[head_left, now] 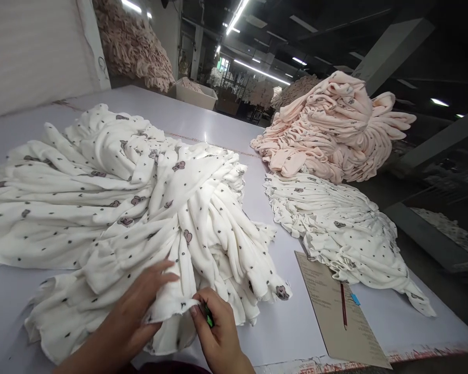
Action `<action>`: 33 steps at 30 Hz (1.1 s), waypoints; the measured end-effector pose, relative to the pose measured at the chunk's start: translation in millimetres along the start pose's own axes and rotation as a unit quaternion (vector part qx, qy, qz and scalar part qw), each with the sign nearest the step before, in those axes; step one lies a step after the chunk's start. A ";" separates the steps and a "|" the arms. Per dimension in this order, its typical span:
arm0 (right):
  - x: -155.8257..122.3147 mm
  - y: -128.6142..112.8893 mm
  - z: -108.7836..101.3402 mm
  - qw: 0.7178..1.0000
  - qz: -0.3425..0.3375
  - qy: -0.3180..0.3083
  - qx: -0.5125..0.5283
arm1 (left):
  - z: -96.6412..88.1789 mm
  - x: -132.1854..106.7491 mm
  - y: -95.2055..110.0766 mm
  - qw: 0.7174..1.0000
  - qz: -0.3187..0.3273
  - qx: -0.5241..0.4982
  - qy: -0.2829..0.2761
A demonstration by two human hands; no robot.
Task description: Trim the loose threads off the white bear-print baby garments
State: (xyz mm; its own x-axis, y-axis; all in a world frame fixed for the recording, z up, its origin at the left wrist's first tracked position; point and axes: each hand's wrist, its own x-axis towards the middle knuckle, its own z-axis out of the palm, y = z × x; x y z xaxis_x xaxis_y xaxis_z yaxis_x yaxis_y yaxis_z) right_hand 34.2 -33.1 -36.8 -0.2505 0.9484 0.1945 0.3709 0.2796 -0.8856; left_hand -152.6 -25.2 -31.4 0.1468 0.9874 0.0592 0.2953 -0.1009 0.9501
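A heap of white printed fabric, with small dark dots and greyish-mauve animal motifs, spreads over the table in front of me. At its near edge, my left hand has one fabric flap between thumb and fingers. The same flap's edge is pinched between the thumb and forefinger of my right hand. Inside that right hand sits a small black and green tool; its kind cannot be made out because the fingers cover most of it. Between my hands the flap's hem is stretched out.
A second white printed pile lies to the right, below a tall pink fabric pile. Near the front edge are a brown cardboard sheet, a dark red pencil and a blue tag. A white bin stands beyond the table.
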 end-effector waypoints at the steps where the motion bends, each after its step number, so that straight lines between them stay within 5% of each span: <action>1: 0.6 -1.0 0.7 1.000 0.012 0.000 0.010 | 0.3 1.7 2.3 0.999 0.009 -0.007 -0.039; 3: 1.1 -2.2 2.8 0.998 0.053 0.011 0.029 | 1.7 6.9 6.1 0.990 -0.042 -0.073 -0.114; 6: 0.2 -2.2 5.0 0.992 0.110 0.037 0.048 | 6.8 13.2 8.7 0.973 -0.121 -0.145 -0.130; 10: -3.1 -7.4 0.4 0.994 0.091 0.057 0.025 | 13.7 8.8 6.3 0.991 -0.038 -0.113 -0.054; 14: -4.4 -21.3 -9.9 0.998 0.016 -0.068 -0.007 | 12.2 -0.7 1.2 0.987 0.032 -0.156 -0.015; 16: -4.1 -27.6 -14.1 0.995 0.000 -0.104 0.009 | 10.4 -3.1 0.0 0.982 0.032 -0.184 -0.014; 22: -2.4 -34.3 -19.0 0.997 -0.006 -0.069 -0.044 | 10.3 -1.0 2.0 0.971 0.005 -0.240 -0.019; 33: -0.5 -32.5 -9.2 0.990 -0.027 -0.095 -0.098 | 14.2 1.8 8.2 0.961 -0.038 -0.273 -0.007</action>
State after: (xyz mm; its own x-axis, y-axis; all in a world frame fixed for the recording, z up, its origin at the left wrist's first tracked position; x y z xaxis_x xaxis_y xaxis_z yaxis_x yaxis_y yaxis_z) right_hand 30.5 -41.2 -4.3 -0.4311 0.8914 0.1399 0.5141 0.3701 -0.7738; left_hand -136.5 -25.9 -27.9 0.1577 0.9873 -0.0175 -0.2328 0.0544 0.9710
